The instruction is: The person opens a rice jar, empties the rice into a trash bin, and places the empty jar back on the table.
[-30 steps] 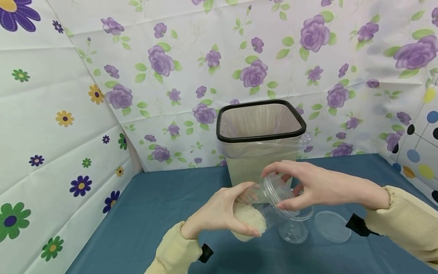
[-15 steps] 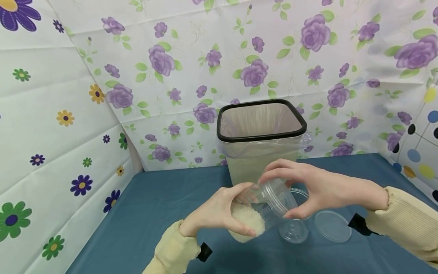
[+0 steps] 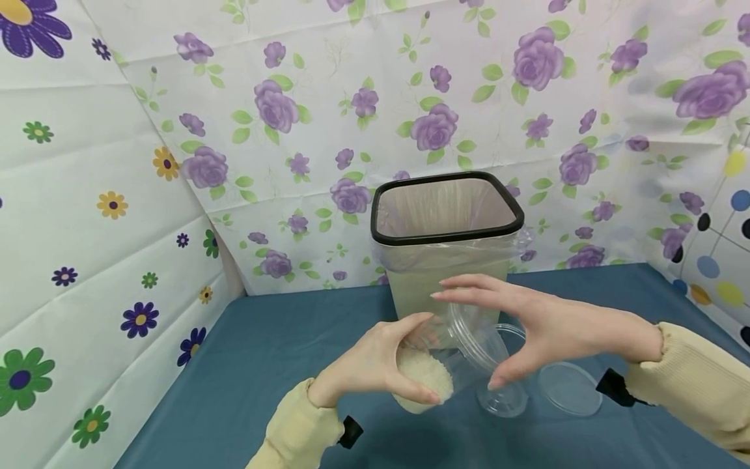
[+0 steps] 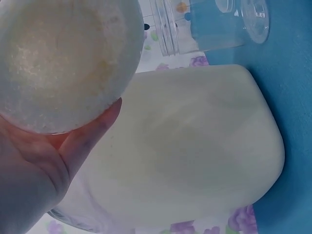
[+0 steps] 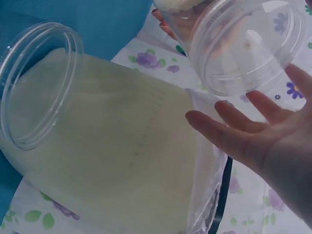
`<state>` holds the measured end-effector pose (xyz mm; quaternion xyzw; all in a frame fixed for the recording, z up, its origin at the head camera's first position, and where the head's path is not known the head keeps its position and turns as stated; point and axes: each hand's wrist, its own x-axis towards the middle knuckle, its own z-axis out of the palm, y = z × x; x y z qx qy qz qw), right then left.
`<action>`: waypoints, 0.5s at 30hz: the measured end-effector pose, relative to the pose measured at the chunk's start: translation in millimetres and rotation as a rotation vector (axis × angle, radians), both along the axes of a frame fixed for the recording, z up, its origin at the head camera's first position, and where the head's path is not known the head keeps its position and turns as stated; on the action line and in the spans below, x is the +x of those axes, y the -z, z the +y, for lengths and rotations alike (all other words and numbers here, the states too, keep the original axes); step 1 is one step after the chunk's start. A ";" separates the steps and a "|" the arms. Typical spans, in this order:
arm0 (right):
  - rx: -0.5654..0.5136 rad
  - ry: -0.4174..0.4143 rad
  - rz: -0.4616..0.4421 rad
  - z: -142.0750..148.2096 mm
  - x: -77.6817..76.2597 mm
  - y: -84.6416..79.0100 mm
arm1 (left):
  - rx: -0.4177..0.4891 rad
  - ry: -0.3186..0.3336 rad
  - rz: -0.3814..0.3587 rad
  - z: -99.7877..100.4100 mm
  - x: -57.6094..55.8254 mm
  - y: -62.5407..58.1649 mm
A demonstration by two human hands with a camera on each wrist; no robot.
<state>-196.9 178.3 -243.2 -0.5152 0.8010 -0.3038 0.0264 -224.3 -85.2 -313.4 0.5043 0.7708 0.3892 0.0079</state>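
Observation:
My left hand grips a clear plastic jar, tilted with its mouth up to the right. White rice is heaped at the jar's bottom and fills much of the left wrist view through the base. A clear screw lid covers the jar's mouth. Around that lid my right hand is spread wide, thumb below and fingers above. In the right wrist view its fingers extend straight beside the lid's edge. Behind the right hand, partly hidden, an uncovered clear jar stands upright on the table.
A loose clear lid lies flat on the blue tablecloth, right of the standing jar. Close behind the hands rises a cream bin with a black rim and a plastic liner. Flower-patterned sheets hang around the table.
My right fingers have loosened from the lid and spread apart, the thumb dropping lower. The left hand and the rice jar have stayed nearly still.

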 end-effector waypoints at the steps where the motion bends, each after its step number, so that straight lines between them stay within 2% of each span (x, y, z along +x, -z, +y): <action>1: -0.015 0.014 0.000 -0.1 0.1 -0.3 | -0.001 -0.009 0.001 0.1 0.2 -0.4; 3: -0.034 0.056 -0.022 -0.3 -0.1 -1.2 | -0.006 -0.026 0.011 0.0 0.7 -1.4; 5: -0.031 0.113 -0.082 -0.2 -0.6 -1.8 | -0.018 -0.052 0.023 -0.1 1.4 -1.8; 11: 0.021 0.316 -0.338 -0.9 -2.5 -2.4 | -0.081 -0.146 0.083 -0.4 4.3 -1.3; 15: 0.004 0.385 -0.444 -1.1 -4.3 -3.6 | -0.090 -0.157 0.106 -0.9 4.9 -1.3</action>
